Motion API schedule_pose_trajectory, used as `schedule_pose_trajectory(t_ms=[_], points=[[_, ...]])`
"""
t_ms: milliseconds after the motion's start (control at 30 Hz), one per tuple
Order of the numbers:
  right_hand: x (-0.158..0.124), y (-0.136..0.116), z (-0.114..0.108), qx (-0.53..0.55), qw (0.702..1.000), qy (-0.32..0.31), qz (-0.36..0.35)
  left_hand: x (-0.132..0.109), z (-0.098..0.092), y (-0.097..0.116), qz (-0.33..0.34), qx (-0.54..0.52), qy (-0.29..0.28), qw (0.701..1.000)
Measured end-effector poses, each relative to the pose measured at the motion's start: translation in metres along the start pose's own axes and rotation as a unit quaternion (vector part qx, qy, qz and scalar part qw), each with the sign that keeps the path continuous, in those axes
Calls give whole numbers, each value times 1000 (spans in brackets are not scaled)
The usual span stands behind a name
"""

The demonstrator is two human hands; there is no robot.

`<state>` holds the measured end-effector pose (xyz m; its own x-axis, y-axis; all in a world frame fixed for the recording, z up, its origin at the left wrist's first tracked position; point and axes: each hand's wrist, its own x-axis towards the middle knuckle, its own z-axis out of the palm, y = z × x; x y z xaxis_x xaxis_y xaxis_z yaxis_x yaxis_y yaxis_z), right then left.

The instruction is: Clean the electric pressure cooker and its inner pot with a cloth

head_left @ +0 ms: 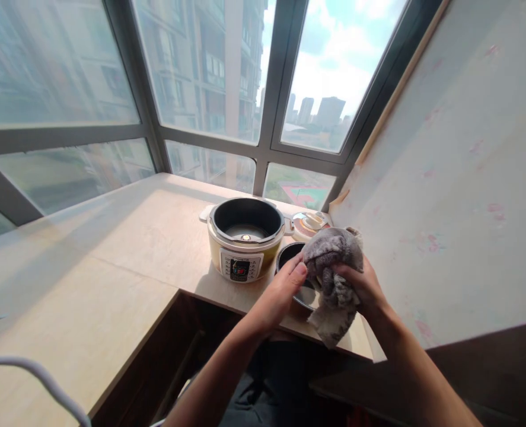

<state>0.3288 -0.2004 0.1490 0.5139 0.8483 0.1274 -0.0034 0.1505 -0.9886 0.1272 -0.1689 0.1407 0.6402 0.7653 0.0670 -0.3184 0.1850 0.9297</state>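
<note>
A grey and white mottled cloth (334, 255) is bunched up between my two hands, with one end hanging down. My right hand (364, 286) grips it from the right, thumb pressed into the folds. My left hand (289, 281) holds its left side; the thumb shows, while the other fingers are largely hidden. Below and behind the cloth stands a dark inner pot (306, 295), partly covered by my hands. To the left of it is an electric pressure cooker (216, 249), lidless, with a control panel on its front and a dark, hollow inside.
Behind the inner pot lies a round lid (305, 225) with a light handle. The pale wooden ledge (133, 249) has a cut-out opening toward my body. A white cable (35, 367) curves at lower left. Windows (204, 77) border the back, and a patterned wall (458, 207) the right.
</note>
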Motion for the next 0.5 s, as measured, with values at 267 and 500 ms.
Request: schedule_pose_trajectory(t_ms=[267,500], points=[[68,-5,3,16,968,-122,218,12,-110,50,191,11,377,906],[94,15,30,47,934,-144,323,64,-210,41,124,59,559,817]])
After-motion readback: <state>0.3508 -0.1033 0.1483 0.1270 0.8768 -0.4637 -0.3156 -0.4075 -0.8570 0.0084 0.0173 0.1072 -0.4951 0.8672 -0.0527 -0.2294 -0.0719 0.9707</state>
